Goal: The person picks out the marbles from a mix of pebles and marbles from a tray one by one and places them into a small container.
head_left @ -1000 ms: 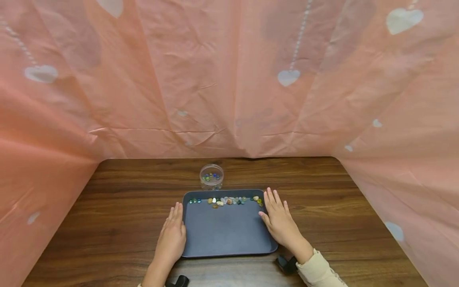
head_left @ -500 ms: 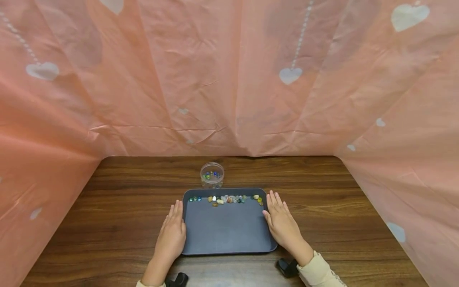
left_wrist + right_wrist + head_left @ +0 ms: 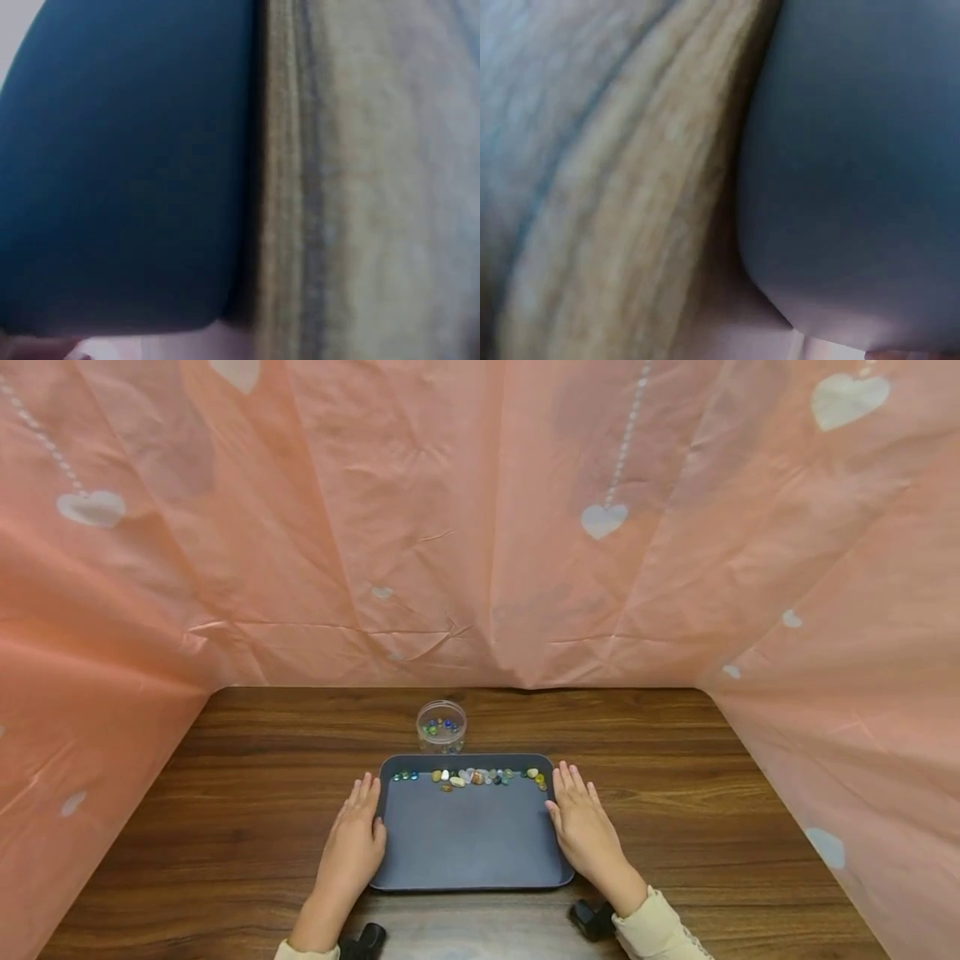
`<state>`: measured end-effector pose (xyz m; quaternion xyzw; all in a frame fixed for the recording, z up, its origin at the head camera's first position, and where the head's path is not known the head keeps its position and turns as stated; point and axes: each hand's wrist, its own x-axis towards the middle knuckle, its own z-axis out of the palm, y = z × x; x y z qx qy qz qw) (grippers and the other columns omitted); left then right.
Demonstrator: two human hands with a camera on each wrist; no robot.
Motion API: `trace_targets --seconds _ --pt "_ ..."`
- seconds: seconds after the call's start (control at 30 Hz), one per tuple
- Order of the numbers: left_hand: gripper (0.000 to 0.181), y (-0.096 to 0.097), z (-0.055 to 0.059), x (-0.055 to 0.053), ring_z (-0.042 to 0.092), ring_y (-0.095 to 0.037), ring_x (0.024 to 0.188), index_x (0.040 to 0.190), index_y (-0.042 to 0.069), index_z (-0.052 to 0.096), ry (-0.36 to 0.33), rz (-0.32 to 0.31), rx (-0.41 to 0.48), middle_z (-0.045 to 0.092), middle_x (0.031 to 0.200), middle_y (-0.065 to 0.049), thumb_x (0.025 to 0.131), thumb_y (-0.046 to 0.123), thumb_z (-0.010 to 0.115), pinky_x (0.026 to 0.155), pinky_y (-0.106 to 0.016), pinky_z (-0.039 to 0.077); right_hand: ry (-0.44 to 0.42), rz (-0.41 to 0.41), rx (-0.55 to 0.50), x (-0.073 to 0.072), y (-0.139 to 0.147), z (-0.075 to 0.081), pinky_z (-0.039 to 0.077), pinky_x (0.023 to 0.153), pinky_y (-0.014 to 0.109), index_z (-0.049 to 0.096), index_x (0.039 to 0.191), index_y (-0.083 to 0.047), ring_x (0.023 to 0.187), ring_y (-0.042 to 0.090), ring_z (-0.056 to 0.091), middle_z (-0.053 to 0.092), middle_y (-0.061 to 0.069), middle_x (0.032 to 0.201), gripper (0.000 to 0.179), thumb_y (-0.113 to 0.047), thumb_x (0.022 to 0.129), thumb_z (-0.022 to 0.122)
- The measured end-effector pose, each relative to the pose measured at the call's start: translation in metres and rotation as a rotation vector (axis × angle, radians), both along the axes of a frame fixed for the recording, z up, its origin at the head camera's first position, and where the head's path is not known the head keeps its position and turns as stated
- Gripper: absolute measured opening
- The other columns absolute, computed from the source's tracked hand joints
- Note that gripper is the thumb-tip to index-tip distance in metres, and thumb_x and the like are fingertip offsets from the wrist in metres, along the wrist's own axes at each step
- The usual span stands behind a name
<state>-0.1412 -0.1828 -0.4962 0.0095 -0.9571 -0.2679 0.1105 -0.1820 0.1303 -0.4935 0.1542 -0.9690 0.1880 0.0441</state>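
A dark grey rectangular tray (image 3: 472, 887) lies on the wooden table between my two hands. My left hand (image 3: 349, 843) rests along its left side, fingers straight and pointing away from me. Along the right side lies my right hand (image 3: 587, 831), also with straight fingers, its thumb at the rim. Small polished stones (image 3: 477, 777) in white, amber, green and yellow are gathered along the tray's far wall. Both wrist views are filled by the tray's outer wall (image 3: 127, 172) and blurred wood grain; the right wrist view shows the same wall (image 3: 855, 165) close up.
Just behind the tray stands a clear round tub (image 3: 442, 727) with several blue and green glass beads. The brown wooden table (image 3: 247, 793) is bordered by a pink curtain (image 3: 480, 527) with white hearts. Black wrist-camera mounts (image 3: 592, 920) sit near both wrists.
The right hand has drawn slightly back along the tray's right side, and its thumb now lies nearer the rim. The left thumb stands out a little more. The stones keep their arrangement.
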Motion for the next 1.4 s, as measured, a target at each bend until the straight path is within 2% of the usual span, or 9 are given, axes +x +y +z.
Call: trace_targets --seconds 0.13,0.3,0.5,0.63,0.77,0.87,0.97,1.17,1.4 --pt "0.04 0.005 0.009 -0.009 0.06 -0.04 0.124 0.127 -0.007 0.063 0.168 0.016 0.032 0.062 0.135 -0.024 0.088 -0.007 0.062 0.1 -0.052 0.051 -0.001 -0.01 -0.006 0.0 -0.001 0.0 0.026 0.12 0.06 0.038 0.147 0.011 0.148 0.042 0.03 0.035 0.027 0.156 0.054 -0.018 0.103 0.049" --pt "0.023 0.015 0.018 -0.03 0.072 -0.035 0.102 0.108 -0.004 0.073 0.221 0.008 0.073 0.073 0.11 -0.019 0.086 -0.007 0.066 0.083 -0.045 0.06 0.0 -0.02 -0.018 0.002 0.0 0.0 0.025 0.12 0.06 0.038 0.147 0.011 0.148 0.042 0.03 0.035 0.027 0.157 0.053 -0.016 0.103 0.05" --pt "0.013 0.02 0.016 -0.052 0.072 -0.025 0.079 0.097 -0.006 0.075 0.106 0.027 0.23 0.076 0.091 -0.019 0.086 -0.006 0.069 0.065 -0.035 0.06 -0.002 -0.017 -0.028 0.004 -0.002 -0.002 0.025 0.119 0.061 0.038 0.146 0.011 0.148 0.043 0.03 0.034 0.028 0.157 0.053 -0.016 0.103 0.05" --pt "0.015 0.017 0.014 -0.062 0.074 -0.027 0.079 0.098 -0.008 0.075 0.003 0.064 0.353 0.076 0.088 -0.02 0.085 -0.003 0.07 0.064 -0.035 0.06 0.006 -0.023 -0.032 0.003 -0.002 -0.003 0.025 0.119 0.061 0.039 0.146 0.011 0.148 0.043 0.03 0.034 0.027 0.157 0.052 -0.016 0.103 0.05" --pt "0.016 0.015 0.022 -0.066 0.075 -0.03 0.085 0.099 -0.007 0.076 -0.047 0.088 0.404 0.077 0.092 -0.02 0.084 -0.001 0.072 0.068 -0.038 0.061 0.003 -0.029 -0.029 0.003 -0.002 -0.004 0.025 0.12 0.06 0.039 0.146 0.011 0.148 0.042 0.03 0.034 0.027 0.157 0.052 -0.016 0.103 0.049" --pt "0.018 0.017 0.03 -0.068 0.075 -0.031 0.087 0.101 -0.007 0.075 -0.058 0.1 0.409 0.076 0.095 -0.021 0.084 -0.001 0.071 0.069 -0.038 0.061 0.007 -0.034 -0.027 0.003 0.0 -0.004 0.025 0.12 0.061 0.039 0.146 0.011 0.148 0.042 0.031 0.035 0.027 0.156 0.052 -0.016 0.103 0.05" --pt "0.019 0.02 0.031 -0.074 0.075 -0.031 0.088 0.102 -0.007 0.075 -0.065 0.098 0.394 0.076 0.096 -0.021 0.084 -0.002 0.071 0.069 -0.037 0.061 0.016 -0.035 -0.022 0.003 0.0 -0.004 0.026 0.119 0.061 0.04 0.145 0.012 0.147 0.043 0.032 0.035 0.028 0.156 0.052 -0.015 0.102 0.05" --pt "0.015 0.027 0.024 -0.085 0.073 -0.031 0.086 0.097 -0.008 0.076 -0.09 0.104 0.316 0.076 0.093 -0.021 0.083 -0.004 0.071 0.069 -0.037 0.06 0.011 -0.032 -0.022 0.003 0.0 -0.004 0.027 0.119 0.061 0.04 0.145 0.012 0.147 0.043 0.032 0.036 0.028 0.155 0.052 -0.016 0.102 0.05" --pt "0.013 0.033 0.018 -0.089 0.073 -0.034 0.091 0.096 -0.007 0.076 -0.121 0.145 0.231 0.076 0.096 -0.022 0.085 -0.003 0.069 0.074 -0.043 0.061 0.001 -0.031 -0.024 0.003 0.001 -0.003 0.025 0.119 0.061 0.039 0.146 0.011 0.148 0.042 0.031 0.035 0.027 0.157 0.053 -0.016 0.103 0.05"
